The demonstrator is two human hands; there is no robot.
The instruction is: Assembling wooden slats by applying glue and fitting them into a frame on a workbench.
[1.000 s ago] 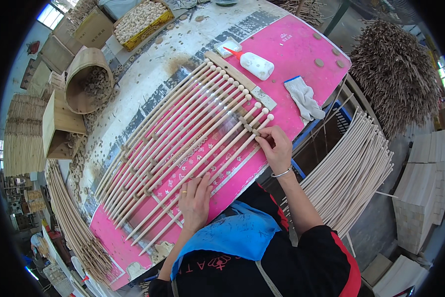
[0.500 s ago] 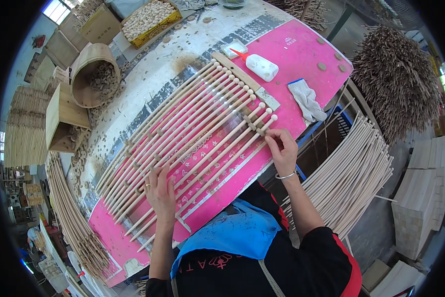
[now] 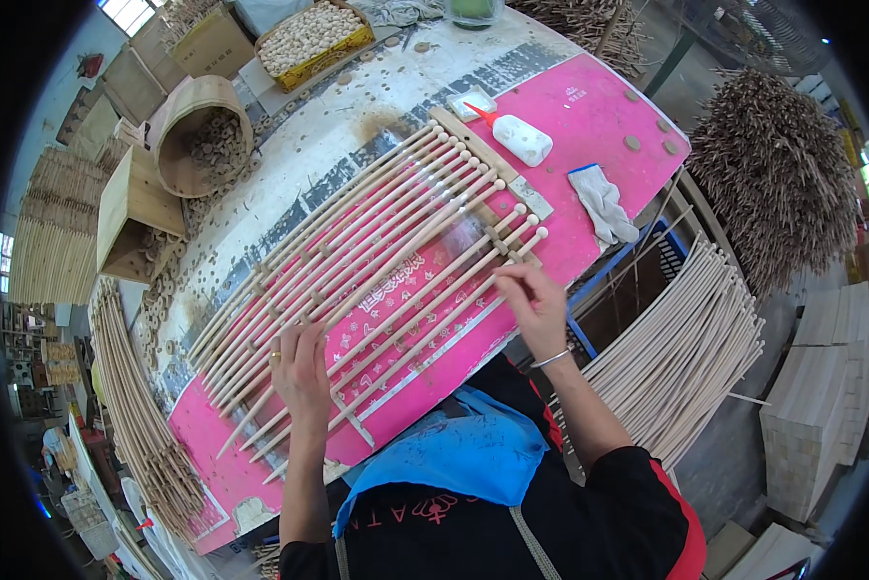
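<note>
A row of long wooden sticks [image 3: 405, 261] with round ball ends lies slantwise on a pink printed sheet [image 3: 599, 111]. Small wooden rings [image 3: 499, 247] sit on some shafts. My left hand [image 3: 301, 377], wearing a ring, is closed around one stick near the row's lower part; its fingertips partly hide the shaft. Near the ball ends, my right hand [image 3: 536, 307] is pinched at the nearest stick; what lies between its fingertips is too small to make out. A wooden strip [image 3: 497, 159] runs along the ball ends.
Beyond the strip are a white glue bottle [image 3: 522, 141] with a red nozzle and a white glove [image 3: 603, 205]. A wooden barrel [image 3: 202, 97] of rings stands at left, a yellow crate [image 3: 333, 55] of balls behind. Stick bundles [image 3: 671, 358] are at right.
My right hand has shifted left and slightly down along the nearest stick. My left hand has moved a little left, and the gap between the nearest three sticks and the others has widened.
</note>
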